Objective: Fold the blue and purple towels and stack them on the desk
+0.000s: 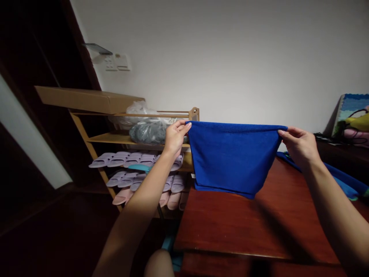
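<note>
A blue towel (230,157), folded over along its top edge, hangs stretched between my two hands above the reddish wooden table (225,227). My left hand (175,139) pinches its upper left corner between thumb and fingers. At the upper right corner, my right hand (301,144) grips the cloth in the same way. The lower edge of the towel hangs at or just above the tabletop; I cannot tell whether it touches. A small white tag shows on its left side.
Left of the table stands a wooden rack (108,137) with several slippers (129,158), plastic bags (150,130) and a cardboard box (86,99) on top. More blue cloth (343,181) lies at the table's right. A colourful picture (353,115) leans at the far right.
</note>
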`<state>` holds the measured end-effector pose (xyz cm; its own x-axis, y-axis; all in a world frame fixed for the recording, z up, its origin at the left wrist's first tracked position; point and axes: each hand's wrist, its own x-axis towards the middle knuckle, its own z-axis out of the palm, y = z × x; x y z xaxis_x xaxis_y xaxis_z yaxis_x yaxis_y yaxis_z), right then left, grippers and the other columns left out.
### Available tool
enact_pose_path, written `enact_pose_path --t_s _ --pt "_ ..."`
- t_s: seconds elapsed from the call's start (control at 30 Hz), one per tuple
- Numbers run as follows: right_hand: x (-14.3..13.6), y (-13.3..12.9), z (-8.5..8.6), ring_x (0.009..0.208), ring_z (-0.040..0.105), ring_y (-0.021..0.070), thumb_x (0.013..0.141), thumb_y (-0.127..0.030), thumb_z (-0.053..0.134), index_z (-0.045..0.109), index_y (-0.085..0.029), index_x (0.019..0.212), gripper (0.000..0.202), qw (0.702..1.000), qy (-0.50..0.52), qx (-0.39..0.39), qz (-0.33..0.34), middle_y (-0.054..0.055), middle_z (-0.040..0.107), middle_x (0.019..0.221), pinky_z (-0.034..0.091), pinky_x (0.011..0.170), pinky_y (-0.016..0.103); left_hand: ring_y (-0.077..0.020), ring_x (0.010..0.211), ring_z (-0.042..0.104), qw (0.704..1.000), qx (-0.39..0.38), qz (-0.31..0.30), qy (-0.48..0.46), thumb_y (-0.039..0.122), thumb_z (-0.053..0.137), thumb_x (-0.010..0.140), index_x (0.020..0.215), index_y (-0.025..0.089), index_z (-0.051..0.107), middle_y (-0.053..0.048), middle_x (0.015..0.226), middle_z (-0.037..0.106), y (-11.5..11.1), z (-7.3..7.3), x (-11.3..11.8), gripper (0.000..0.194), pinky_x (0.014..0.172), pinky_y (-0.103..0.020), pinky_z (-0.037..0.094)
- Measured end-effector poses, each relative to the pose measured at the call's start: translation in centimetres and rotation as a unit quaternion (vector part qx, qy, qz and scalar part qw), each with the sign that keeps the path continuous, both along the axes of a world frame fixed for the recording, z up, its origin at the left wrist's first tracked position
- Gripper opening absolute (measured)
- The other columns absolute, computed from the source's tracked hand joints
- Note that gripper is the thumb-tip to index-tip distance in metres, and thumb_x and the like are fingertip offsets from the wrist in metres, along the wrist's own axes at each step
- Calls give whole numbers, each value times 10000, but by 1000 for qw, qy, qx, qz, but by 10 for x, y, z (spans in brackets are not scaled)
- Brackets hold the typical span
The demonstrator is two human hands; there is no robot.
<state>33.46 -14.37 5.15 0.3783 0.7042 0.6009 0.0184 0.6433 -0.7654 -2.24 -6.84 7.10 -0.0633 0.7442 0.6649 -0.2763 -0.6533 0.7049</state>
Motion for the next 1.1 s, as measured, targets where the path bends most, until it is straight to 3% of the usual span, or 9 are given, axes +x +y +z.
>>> enact_pose_path --t_s 0.33,0.57,0.9,1.1 --pt "-10 -5 9 717 602 104 566 -230 838 722 -168 828 294 1000 18 1 23 9 678 764 471 808 249 -89 600 558 1000 10 -17 -6 251 790 609 780 151 683 20 650 646 1 3 -2 225 614 -191 426" --pt "-9 -6 8 774 619 116 606 -248 818 722 -175 916 333 1000 -15 -7 18 22 689 821 474 819 249 -109 650 584 1000 14 1 28 242 777 613 836 151 695 -5 713 658 -7 7 -10 255 642 -208 450" --pt "-8 10 -1 648 548 114 625 -365 785 683 -195 782 253 998 -55 -20 -26 1 633 737 460 612 262 -112 660 595 999 -4 -3 35 179 761 630 828 149 681 -7 715 649 2 5 -15 216 667 -213 460" --pt "-3 26 2 554 462 75 556 -349 813 672 -195 738 276 993 -73 -35 -81 -28 581 651 367 479 212 -121 557 559 992 -10 60 114 134 759 626 752 150 706 10 583 625 24 9 -21 138 590 -225 432"
